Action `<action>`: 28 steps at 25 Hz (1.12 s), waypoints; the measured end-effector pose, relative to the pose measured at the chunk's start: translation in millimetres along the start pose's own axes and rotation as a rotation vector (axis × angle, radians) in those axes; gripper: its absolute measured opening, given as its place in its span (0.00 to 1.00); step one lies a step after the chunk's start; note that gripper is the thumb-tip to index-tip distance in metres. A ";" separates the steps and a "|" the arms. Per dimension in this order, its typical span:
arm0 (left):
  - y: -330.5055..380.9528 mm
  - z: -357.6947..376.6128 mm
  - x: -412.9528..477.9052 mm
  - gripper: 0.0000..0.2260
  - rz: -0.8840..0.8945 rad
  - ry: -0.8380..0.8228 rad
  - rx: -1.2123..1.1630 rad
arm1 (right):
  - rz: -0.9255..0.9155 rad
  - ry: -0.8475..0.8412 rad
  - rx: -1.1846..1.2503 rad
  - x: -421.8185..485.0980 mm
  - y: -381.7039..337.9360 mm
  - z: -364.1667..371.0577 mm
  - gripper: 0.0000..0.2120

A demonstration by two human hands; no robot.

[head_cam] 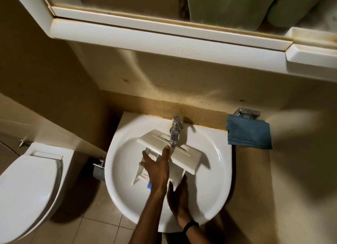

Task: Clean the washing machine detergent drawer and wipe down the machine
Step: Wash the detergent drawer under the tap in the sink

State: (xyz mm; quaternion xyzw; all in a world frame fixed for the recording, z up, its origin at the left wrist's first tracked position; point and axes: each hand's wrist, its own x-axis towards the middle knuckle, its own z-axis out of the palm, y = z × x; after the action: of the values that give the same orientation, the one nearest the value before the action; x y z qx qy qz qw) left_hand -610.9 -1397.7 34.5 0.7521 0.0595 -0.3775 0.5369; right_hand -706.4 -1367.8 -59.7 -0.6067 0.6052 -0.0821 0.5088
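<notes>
Head: splayed left fingers (164, 157) on drawer (185, 159)

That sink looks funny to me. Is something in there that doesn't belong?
Yes. A washing machine detergent drawer lies crooked across the sink, its front panel under the tap. It's odd there, though probably only for rinsing.

There is 1 sink (124, 171). In it: 1 detergent drawer (182, 153), 1 left hand (157, 170), 1 right hand (179, 198). Behind it 1 tap (175, 132), to its right 1 towel (249, 134), to its left 1 toilet (27, 185).
</notes>
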 end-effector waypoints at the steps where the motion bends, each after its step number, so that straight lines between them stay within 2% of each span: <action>1: 0.2 -0.6 5.7 0.53 0.032 -0.023 0.010 | -0.031 -0.137 -0.070 -0.4 6.6 -2.0 0.38; 2: -0.2 -1.8 12.7 0.51 0.053 -0.054 0.034 | -0.018 -0.295 -0.091 0.3 6.6 -12.2 0.39; 3: 2.3 -3.7 14.9 0.48 0.077 -0.081 0.042 | -0.001 -0.409 -0.037 5.5 9.1 -26.1 0.35; 4: 1.3 -6.7 19.9 0.46 0.097 -0.116 0.085 | 0.017 -0.434 0.011 10.3 10.8 -41.7 0.25; 5: 1.1 -9.3 25.6 0.45 0.120 -0.141 0.113 | -0.003 -0.333 0.062 18.3 13.7 -56.3 0.17; 6: 1.9 -12.2 29.9 0.44 0.129 -0.165 0.166 | -0.032 -0.138 0.057 27.3 13.0 -72.9 0.13; 8: 2.0 -15.6 35.1 0.44 0.138 -0.181 0.312 | -0.087 0.176 0.084 47.7 2.4 -107.3 0.11; 9: 4.0 -14.2 32.0 0.43 0.143 -0.145 0.419 | -0.118 0.245 0.120 56.9 -7.0 -118.6 0.12; 10: 4.4 -10.8 27.6 0.41 0.166 -0.075 0.559 | -0.170 0.241 0.140 66.4 -18.8 -125.5 0.12; 12: 3.9 -3.7 20.4 0.40 0.246 0.055 0.732 | -0.233 0.021 0.183 78.5 -45.2 -123.1 0.13; 14: -2.3 2.1 24.0 0.42 0.279 0.021 0.638 | -0.293 -0.248 0.119 81.4 -72.4 -107.7 0.15; 17: -15.0 5.2 43.1 0.43 0.265 0.005 0.531 | -0.359 -0.420 -0.074 85.9 -92.0 -90.2 0.14; 22: -15.6 2.4 57.5 0.37 0.317 -0.067 0.596 | -0.374 -0.502 -0.142 95.1 -102.6 -91.9 0.19; 24: -16.7 -0.8 55.4 0.33 0.332 -0.095 0.611 | -0.370 -0.461 -0.136 78.6 -89.9 -97.7 0.18; 26: -18.5 -2.8 54.4 0.31 0.360 -0.090 0.615 | -0.372 -0.407 -0.082 51.9 -60.5 -110.2 0.21; 28: -17.0 -3.5 57.9 0.35 0.386 -0.075 0.633 | -0.392 -0.390 -0.106 49.1 -53.2 -111.7 0.25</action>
State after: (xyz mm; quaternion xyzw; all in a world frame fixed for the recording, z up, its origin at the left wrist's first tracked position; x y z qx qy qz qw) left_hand -576.5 -1405.9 -14.6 0.8640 -0.2230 -0.2962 0.3408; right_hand -739.3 -1479.1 5.5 -0.7423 0.3706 -0.0287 0.5575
